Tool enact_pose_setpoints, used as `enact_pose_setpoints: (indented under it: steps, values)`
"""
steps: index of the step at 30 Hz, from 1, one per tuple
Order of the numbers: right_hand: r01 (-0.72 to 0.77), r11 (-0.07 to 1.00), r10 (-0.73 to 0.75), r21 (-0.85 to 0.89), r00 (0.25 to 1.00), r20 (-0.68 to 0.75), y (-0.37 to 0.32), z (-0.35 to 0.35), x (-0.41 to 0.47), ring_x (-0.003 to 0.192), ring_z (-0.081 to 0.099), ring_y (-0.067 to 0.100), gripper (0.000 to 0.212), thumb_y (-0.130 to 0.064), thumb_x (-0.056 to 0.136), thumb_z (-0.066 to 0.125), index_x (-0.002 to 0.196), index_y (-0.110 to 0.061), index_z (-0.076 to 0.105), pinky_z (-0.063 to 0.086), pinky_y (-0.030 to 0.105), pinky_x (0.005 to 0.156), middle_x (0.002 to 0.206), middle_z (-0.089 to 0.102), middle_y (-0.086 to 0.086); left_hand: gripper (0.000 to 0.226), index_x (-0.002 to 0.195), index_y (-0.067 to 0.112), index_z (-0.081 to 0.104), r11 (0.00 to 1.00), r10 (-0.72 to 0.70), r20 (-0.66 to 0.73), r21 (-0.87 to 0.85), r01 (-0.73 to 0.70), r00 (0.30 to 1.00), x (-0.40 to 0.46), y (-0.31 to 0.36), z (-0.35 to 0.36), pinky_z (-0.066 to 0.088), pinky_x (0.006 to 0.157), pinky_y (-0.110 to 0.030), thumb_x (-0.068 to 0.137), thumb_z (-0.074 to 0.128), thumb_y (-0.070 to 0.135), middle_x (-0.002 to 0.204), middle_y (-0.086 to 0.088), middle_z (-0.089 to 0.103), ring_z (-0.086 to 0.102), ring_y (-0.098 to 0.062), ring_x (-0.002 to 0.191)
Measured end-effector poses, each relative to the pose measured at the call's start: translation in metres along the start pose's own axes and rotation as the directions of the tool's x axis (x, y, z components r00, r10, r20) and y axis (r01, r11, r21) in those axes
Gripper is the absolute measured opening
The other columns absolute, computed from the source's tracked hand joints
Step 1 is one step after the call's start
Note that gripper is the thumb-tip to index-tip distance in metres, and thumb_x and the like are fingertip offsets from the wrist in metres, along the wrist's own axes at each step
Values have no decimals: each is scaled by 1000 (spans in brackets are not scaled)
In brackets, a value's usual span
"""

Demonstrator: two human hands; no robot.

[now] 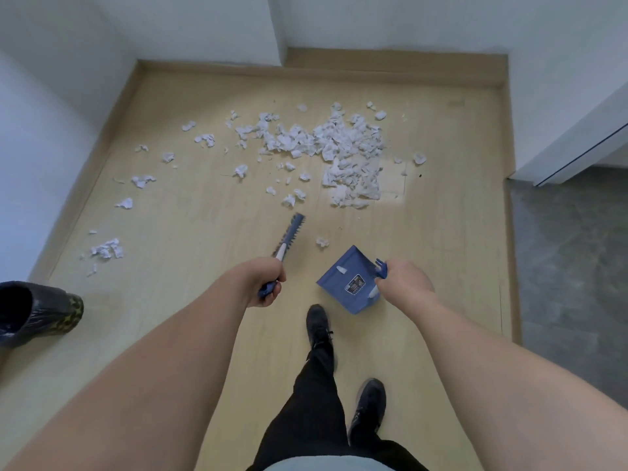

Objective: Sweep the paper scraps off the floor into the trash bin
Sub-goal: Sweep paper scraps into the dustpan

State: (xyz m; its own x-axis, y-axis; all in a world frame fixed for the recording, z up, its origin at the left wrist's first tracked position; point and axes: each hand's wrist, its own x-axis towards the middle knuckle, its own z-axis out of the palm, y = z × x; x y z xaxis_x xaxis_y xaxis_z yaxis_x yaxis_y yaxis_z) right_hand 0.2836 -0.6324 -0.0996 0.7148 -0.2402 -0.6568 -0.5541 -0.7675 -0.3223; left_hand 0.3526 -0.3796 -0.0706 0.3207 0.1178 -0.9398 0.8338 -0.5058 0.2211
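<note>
Step in hand: approach, sweeping not yet begun. The left hand grips the bristled blue brush; the right hand grips the rigid blue dustpan. Crumpled white paper scraps lie far ahead on smooth wood-look floor. The lined trash bin stands near left. Next: lower the pan beside the heap.

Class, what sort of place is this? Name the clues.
Probably a bare indoor room corner: pale wood-look floor with skirting, plain white walls, and a lined trash bin at the left edge.
</note>
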Motion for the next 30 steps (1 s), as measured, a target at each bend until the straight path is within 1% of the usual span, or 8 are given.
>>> enact_pose_setpoints:
  steps: [5, 11, 14, 17, 19, 21, 25, 30]
  values:
    - [-48, 999, 48, 14, 999, -24, -31, -1, 50, 74, 55, 25, 13, -15, 88, 49, 96, -12, 59, 39, 26, 55, 90, 61, 5, 5, 100, 9, 48, 995, -53, -15, 87, 54, 998, 52, 55, -28, 34, 38, -14, 96, 46, 12, 60, -1, 45, 42, -5, 41]
    - [-83, 996, 84, 34, 995, -47, -54, 10, 92, 77, 59, 27, 16, -23, 93, 49, 95, -11, 59, 43, 29, 61, 87, 61, 6, 8, 93, 8, 45, 943, -110, 93, 325, 74, 990, 77, 89, -28, 31, 39, -17, 89, 41, 2, 55, -4, 44, 38, -9, 35]
    - [-91, 995, 93, 49, 995, -45, -64, 7, 105, 79, 60, 27, 16, -25, 93, 50, 93, -11, 57, 43, 29, 60, 86, 61, 6, 5, 90, 7, 46, 915, -138, 151, 397, 68, 979, 67, 110, -42, 30, 42, -19, 90, 43, 4, 54, -5, 44, 36, -11, 43]
    - [-105, 991, 109, 86, 993, -42, -72, -9, 107, 75, 56, 25, 14, -24, 93, 53, 81, -18, 50, 34, 26, 50, 81, 55, 2, 6, 96, 5, 47, 906, -165, 189, 417, 73, 968, 53, 132, -61, 32, 43, -19, 90, 47, 6, 58, -4, 44, 37, -11, 49]
    - [-118, 989, 122, 84, 992, -39, -75, -19, 107, 75, 56, 24, 15, -25, 92, 53, 78, -21, 48, 32, 26, 49, 80, 55, 1, 8, 97, 4, 47, 899, -159, 187, 433, 64, 969, 44, 145, -70, 32, 42, -19, 90, 48, 7, 57, -4, 44, 37, -11, 49]
    - [-136, 988, 139, 78, 990, -34, -76, -30, 106, 75, 55, 25, 12, -25, 92, 53, 81, -20, 49, 31, 25, 48, 80, 55, 1, 6, 96, 4, 47, 898, -133, 174, 437, 44, 976, 34, 154, -75, 31, 42, -20, 90, 47, 6, 58, -5, 44, 37, -12, 49]
    - [-155, 981, 160, 114, 986, -42, -67, -52, 108, 73, 55, 25, 23, -22, 90, 53, 69, -23, 44, 30, 24, 47, 76, 54, 0, 3, 92, 7, 46, 922, -54, 131, 388, -1, 990, 29, 175, -72, 31, 43, -20, 91, 45, 5, 55, -5, 44, 36, -13, 47]
    - [-176, 977, 184, 119, 981, -58, -37, -84, 130, 76, 59, 24, 10, -22, 90, 53, 82, -17, 54, 35, 25, 49, 76, 56, -1, 7, 93, 10, 45, 975, -10, 71, 221, -6, 997, 53, 205, -43, 31, 40, -18, 91, 42, 4, 54, -4, 42, 36, -11, 42]
